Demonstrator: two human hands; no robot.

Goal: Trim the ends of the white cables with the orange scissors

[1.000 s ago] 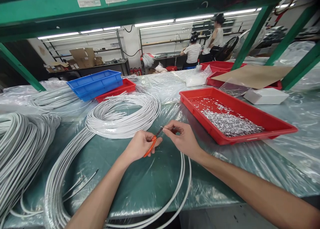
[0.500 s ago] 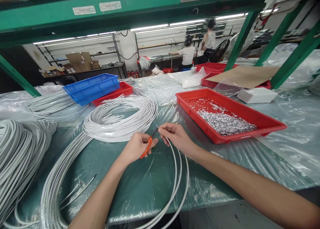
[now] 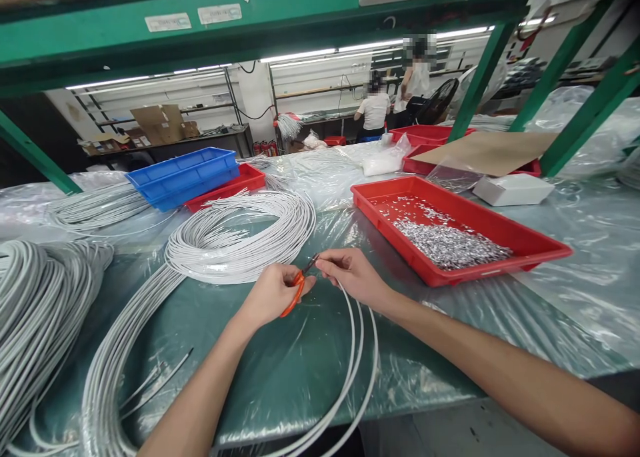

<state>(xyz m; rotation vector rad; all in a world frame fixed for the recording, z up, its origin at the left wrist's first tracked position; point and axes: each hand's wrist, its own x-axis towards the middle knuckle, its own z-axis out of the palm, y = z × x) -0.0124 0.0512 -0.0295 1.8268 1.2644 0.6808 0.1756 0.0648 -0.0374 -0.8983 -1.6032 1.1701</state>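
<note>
My left hand (image 3: 270,296) is closed around the orange handles of small scissors (image 3: 295,297), whose dark blades point up and right. Close beside the blade tips, my right hand (image 3: 353,276) pinches thin white cable (image 3: 361,340) between thumb and fingers. The cable drops from this hand in several loops past the table's front edge. Fingers and blades hide the cable end, so I cannot tell whether the blades touch it. Just behind my left hand lies a coil of white cable (image 3: 295,234).
A red tray (image 3: 530,254) of small shiny metal pieces stands right of my hands. More grey cable (image 3: 40,324) is heaped at the left. A blue tray (image 3: 185,180) sits behind the coil. The green shelf beam (image 3: 300,24) crosses overhead. Two people are in the background.
The scissor blades and my right fingertips have shifted slightly, and the small tip seen above the blades before no longer shows. Both hands keep their grip.
</note>
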